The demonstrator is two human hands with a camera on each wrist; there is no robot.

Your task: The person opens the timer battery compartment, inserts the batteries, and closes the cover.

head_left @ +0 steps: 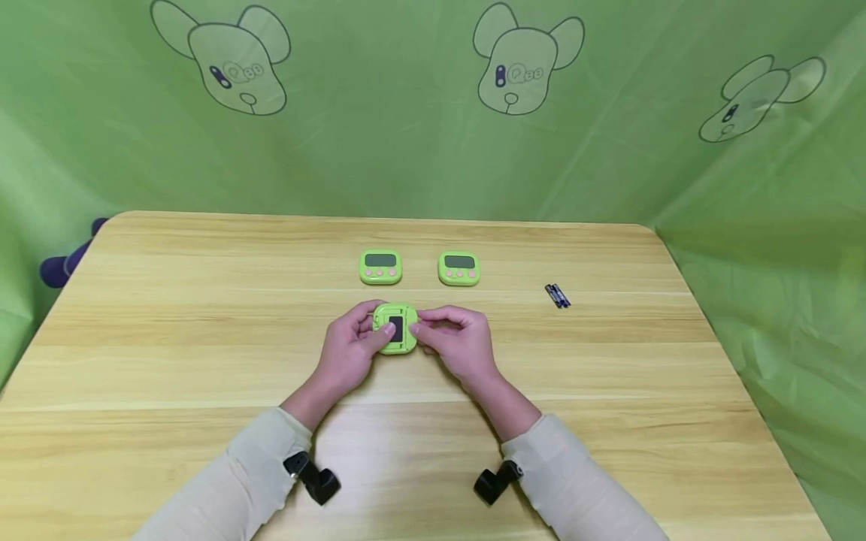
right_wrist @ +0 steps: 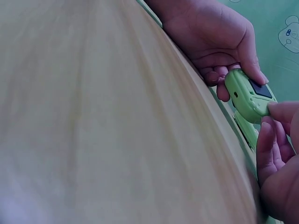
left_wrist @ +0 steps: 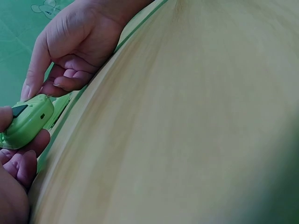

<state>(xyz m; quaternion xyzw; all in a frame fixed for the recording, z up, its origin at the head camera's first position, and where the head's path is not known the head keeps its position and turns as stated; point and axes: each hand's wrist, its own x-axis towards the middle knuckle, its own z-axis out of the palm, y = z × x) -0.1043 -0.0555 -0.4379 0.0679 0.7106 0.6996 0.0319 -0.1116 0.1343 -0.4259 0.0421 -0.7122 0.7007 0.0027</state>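
Over the middle of the table a lime-green digital timer is held with its back turned up, showing a dark rectangle. My left hand grips its left side, thumb lying on the back and fingers underneath. At the right edge my right hand pinches the timer between thumb and forefinger. In the left wrist view the timer shows a small slot in its side. The right wrist view has the timer between both hands, tilted, its underside partly hidden by fingers.
Two more green timers, a left one and a right one, lie face up behind the hands, with grey displays and pink buttons. Slim dark batteries lie together farther right on the wooden table. Green printed cloth hangs behind.
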